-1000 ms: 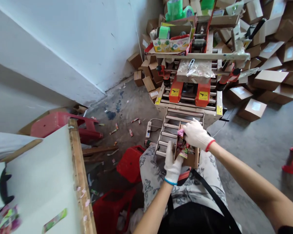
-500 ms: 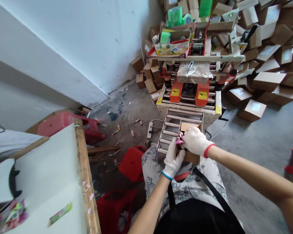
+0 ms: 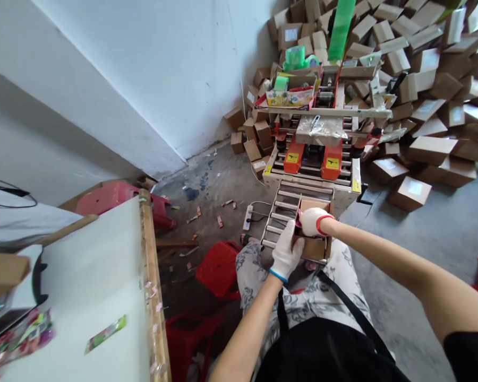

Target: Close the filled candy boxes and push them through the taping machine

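An open cardboard box [image 3: 315,248] sits on the roller conveyor in front of my lap. My left hand [image 3: 287,250], in a white glove with a blue cuff, grips the near left side of this box, thumb toward the inside. My right hand [image 3: 313,220], gloved in white with a red cuff, reaches down into the box with curled fingers. A shiny pink packet [image 3: 298,220] shows at the fingers of my right hand, mostly covered by it. The glove hides most of the box's contents.
Beyond the rollers [image 3: 281,217] stands an orange-sided carton taping machine [image 3: 313,164], with a tray of green tape rolls [image 3: 295,57] on it. Closed cartons [image 3: 410,192] pile up behind and right. A white table [image 3: 115,276] is left, red stools [image 3: 219,269] beside it, a power strip [image 3: 247,217] on the floor.
My right hand has moved lower into the box with the pink packet, which is now mostly hidden. My left hand stays at the box's left side. The head view has shifted slightly.
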Demonstrator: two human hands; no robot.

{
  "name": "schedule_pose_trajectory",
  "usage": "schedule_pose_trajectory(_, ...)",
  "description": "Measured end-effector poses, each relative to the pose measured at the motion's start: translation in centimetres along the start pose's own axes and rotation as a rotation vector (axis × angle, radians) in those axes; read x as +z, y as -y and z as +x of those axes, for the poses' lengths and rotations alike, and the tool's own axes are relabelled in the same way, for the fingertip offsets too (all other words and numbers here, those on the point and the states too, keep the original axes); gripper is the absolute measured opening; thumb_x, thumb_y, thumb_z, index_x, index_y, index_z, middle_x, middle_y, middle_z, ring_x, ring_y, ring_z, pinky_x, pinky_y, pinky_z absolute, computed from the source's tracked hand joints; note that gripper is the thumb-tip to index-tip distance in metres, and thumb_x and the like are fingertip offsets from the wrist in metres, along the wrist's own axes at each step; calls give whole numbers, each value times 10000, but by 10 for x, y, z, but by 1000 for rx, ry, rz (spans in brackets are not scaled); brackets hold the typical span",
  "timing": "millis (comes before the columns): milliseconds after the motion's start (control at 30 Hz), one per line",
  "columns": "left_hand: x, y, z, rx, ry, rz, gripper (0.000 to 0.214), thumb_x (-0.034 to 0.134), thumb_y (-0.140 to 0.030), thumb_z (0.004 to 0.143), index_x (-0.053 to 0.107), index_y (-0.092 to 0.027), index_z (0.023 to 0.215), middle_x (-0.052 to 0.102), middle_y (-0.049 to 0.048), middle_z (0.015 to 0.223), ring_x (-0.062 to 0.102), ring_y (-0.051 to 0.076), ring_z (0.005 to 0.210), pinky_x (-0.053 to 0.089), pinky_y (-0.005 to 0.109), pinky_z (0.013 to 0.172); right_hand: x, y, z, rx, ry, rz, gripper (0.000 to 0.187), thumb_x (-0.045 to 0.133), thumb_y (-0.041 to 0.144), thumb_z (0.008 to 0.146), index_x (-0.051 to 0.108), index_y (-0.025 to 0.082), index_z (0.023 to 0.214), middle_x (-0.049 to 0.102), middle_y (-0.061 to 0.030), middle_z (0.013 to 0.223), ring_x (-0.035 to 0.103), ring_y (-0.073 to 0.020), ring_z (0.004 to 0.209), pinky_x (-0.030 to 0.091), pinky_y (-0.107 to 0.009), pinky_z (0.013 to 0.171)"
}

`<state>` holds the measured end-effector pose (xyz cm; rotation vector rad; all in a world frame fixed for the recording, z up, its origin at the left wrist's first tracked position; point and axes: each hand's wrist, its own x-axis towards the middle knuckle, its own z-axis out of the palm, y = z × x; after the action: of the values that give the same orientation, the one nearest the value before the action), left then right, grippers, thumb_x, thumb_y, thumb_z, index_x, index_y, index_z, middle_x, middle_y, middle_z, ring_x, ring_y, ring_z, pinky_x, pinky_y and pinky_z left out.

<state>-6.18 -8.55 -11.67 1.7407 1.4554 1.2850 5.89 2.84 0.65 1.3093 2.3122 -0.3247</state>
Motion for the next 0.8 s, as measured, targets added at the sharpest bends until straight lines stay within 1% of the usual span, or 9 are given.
schedule_pose_trajectory(67,0,1,0,21,-16,12,590,516,-374,1002,395,-247,1564,471,72,1576,476,219,1442,413,394,1225,-2,-14,-17,-54,-24,18,454,639,450,857,730,99,1130,739,-222,995,727,-357,913,568,-400,744)
schedule_pose_trajectory(133,0,3,0,53,-31,29,595,523,-365,1000,389,-243,1567,474,76,1573,480,218,1439,420,391,1220,2,-28,-34,-129,-128,72,372,589,450,898,736,171,1096,743,-157,1033,720,-321,933,561,-390,788)
schedule_pose_trajectory(200,1,4,1,96,-37,51,616,536,-349,998,367,-241,1580,471,83,1575,486,224,1434,429,396,1213,16,-40,-49,-177,-384,196,307,545,379,940,709,227,1150,735,-99,1094,703,-281,998,552,-380,864)
schedule_pose_trajectory(300,1,5,1,180,-57,70,661,565,-306,990,319,-261,1601,463,81,1580,495,232,1427,443,397,1203,51,-46,-57,-63,-951,436,445,550,388,966,575,195,1366,653,-134,1294,618,-289,1202,513,-426,1024)
schedule_pose_trajectory(333,1,6,1,208,-62,76,675,577,-292,985,309,-276,1605,459,73,1583,495,232,1427,444,394,1203,64,-45,-55,-8,-1086,488,528,559,414,969,509,167,1433,596,-165,1378,561,-304,1289,481,-455,1081)
schedule_pose_trajectory(400,0,5,1,244,-60,94,696,591,-273,979,295,-297,1608,453,59,1587,495,231,1426,449,389,1203,83,-38,-48,55,-1217,533,645,556,451,981,394,138,1521,483,-200,1495,442,-319,1413,418,-498,1155)
schedule_pose_trajectory(500,-2,3,3,232,-30,127,693,579,-261,987,282,-296,1612,458,63,1583,500,229,1421,464,392,1192,87,-27,-36,43,-1158,498,689,582,477,975,372,143,1540,419,-192,1554,365,-326,1464,358,-518,1199)
schedule_pose_trajectory(633,-2,0,6,259,-37,164,716,583,-217,982,261,-282,1618,462,88,1579,496,235,1423,475,389,1181,64,-22,-33,43,-1015,403,654,620,489,946,488,98,1453,439,-208,1534,391,-364,1418,324,-537,1198)
schedule_pose_trajectory(800,-1,-1,-1,241,-20,182,725,586,-240,983,247,-248,1624,463,125,1574,505,258,1415,487,401,1168,52,-14,-21,-87,-673,147,358,591,383,930,711,88,1092,672,-195,1150,581,-344,1095,350,-526,1144)
